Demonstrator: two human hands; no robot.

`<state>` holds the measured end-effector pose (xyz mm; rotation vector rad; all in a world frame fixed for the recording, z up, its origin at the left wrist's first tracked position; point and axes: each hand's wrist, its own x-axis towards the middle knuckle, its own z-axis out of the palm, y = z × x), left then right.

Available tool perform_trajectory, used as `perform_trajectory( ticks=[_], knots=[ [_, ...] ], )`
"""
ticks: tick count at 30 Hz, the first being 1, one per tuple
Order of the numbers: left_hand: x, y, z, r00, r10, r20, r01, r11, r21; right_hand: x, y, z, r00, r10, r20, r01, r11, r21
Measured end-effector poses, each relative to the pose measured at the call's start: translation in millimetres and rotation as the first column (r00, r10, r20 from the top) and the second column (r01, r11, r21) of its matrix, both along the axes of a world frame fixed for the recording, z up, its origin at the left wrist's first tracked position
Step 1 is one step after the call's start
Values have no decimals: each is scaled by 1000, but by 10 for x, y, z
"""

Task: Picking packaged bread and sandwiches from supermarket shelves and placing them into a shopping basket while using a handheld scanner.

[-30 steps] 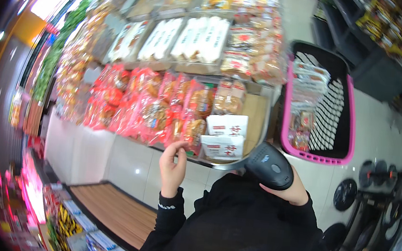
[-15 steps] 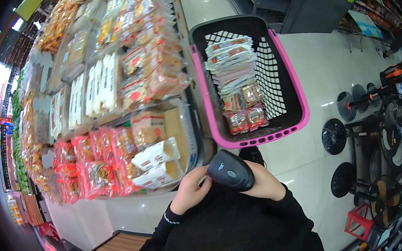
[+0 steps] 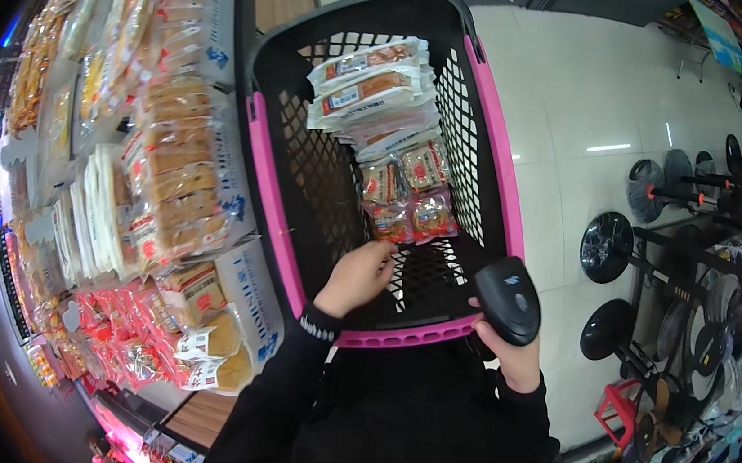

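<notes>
Scanner [image 3: 509,298]: my right hand [image 3: 511,359] fingers wrapped round the grip, head pointing up-left over basket [image 3: 278,213]; left hand [image 3: 355,277] fingers curled loosely inside.

- The barcode scanner [image 3: 509,297] in my right hand [image 3: 511,359] is smooth black plastic with a slight sheen.
- The shopping basket [image 3: 278,213] is matt black plastic lattice, pink-rimmed.
- The snack packets [image 3: 411,191] are glossy film.
- The floor [image 3: 573,117] is polished tile.
- My sleeves [image 3: 281,394] are matt black cloth.

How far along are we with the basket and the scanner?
Done: packaged snacks already lie in the black-and-pink basket. In hand: the right hand grips the barcode scanner; the left hand reaches, empty, into the basket toward the red packets. Left: the shelves are full.
</notes>
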<state>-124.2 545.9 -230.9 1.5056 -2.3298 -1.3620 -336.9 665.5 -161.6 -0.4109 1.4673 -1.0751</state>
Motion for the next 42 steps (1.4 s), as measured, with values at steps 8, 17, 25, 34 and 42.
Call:
perform_trajectory(
  ticks=[8, 17, 25, 34, 42],
  knots=[
    [-171, -249, -2226, 968, 224, 109, -249, 900, 358, -480, -55, -161, 987, -106, 120, 111, 993, -34],
    [-277, 535, -3518, 859, 352, 373, -509, 672, 538, -877, 173, -493, 884, -141, 445, 206, 973, -101],
    [-484, 538, -3556, 744, 183, 642, -535, 740, 408, -1205, 246, -608, 754, 74, 653, 78, 977, -200],
    [-340, 530, -3498, 766, 441, 467, -623, 686, 375, -1213, 111, -567, 748, 140, 649, 29, 970, -243],
    [-425, 49, -2545, 906, 318, 280, -410, 823, 392, -790, 62, -192, 897, -195, 397, 282, 944, -171]
  ],
)
